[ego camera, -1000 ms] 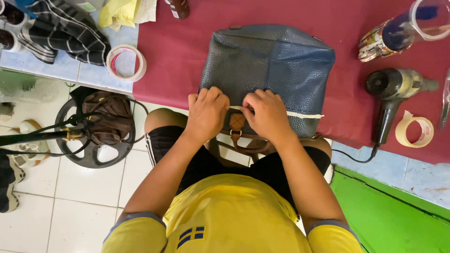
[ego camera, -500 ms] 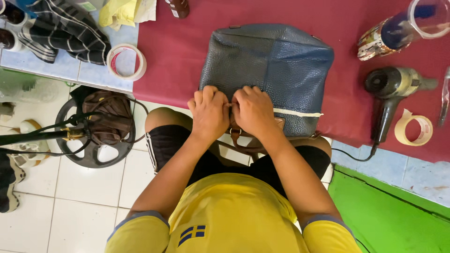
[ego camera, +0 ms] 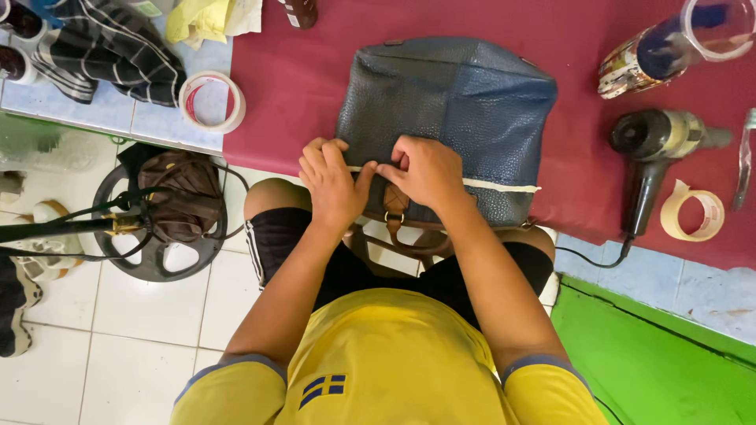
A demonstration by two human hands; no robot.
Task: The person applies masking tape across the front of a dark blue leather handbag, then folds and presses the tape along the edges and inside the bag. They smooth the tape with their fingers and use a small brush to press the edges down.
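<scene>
Pressing masking tape strip (ego camera: 496,186) along blue leather bag (ego camera: 457,110): left hand (ego camera: 335,185) and right hand (ego camera: 425,169) are pinching the left portion; right stretch looks already stuck.

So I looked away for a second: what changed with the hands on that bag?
The left hand and right hand closed together, then parted slightly, pressing along the masking tape strip on the blue leather bag. Bag, hair dryer and tape rolls stayed put.
</scene>
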